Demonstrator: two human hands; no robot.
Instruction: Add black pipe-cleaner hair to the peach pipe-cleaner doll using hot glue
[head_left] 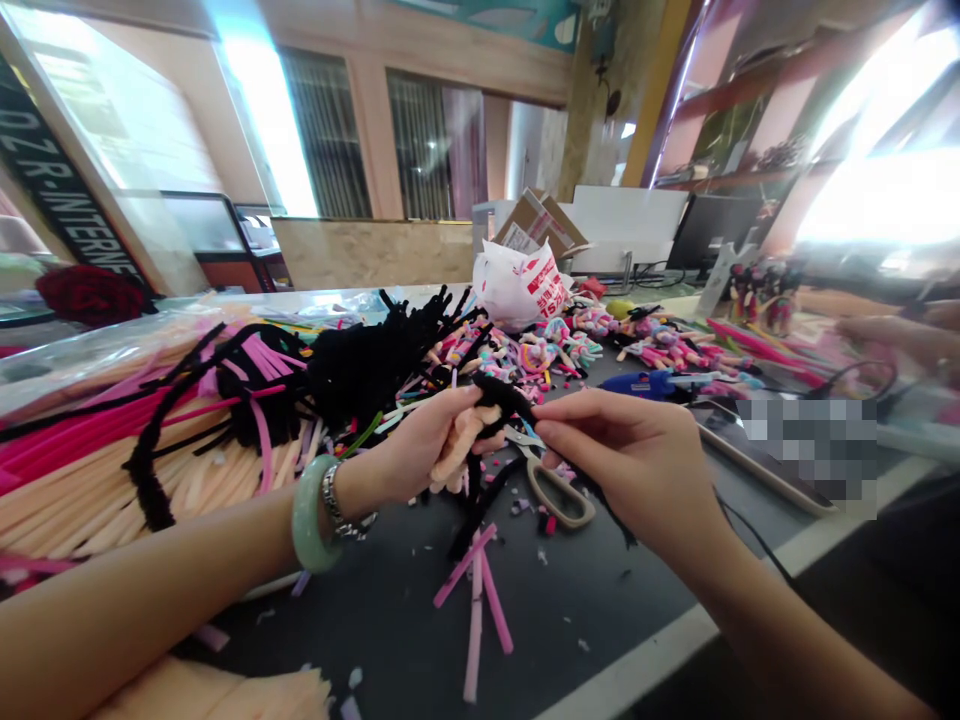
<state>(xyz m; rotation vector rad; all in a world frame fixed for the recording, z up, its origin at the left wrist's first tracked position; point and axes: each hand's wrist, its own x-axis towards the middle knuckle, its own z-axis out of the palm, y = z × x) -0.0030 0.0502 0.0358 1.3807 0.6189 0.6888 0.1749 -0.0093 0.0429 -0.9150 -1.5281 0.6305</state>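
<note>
peach fuzzy bent piece held in left hand above dark grey tabletop; right hand pinches black fuzzy strand at its top. step looks like attaching strand; next move seems to call for steady left hold, even right pull.

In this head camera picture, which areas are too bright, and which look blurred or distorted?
Head view, right: glare washes out the window, and the other person's hand is blurred; head view, lower right: pixel blocks hide some detail; head view, edges: wide-angle stretching appears likely; head view, centre: the peach pipe-cleaner piece and scissors look comparatively clear.
</note>
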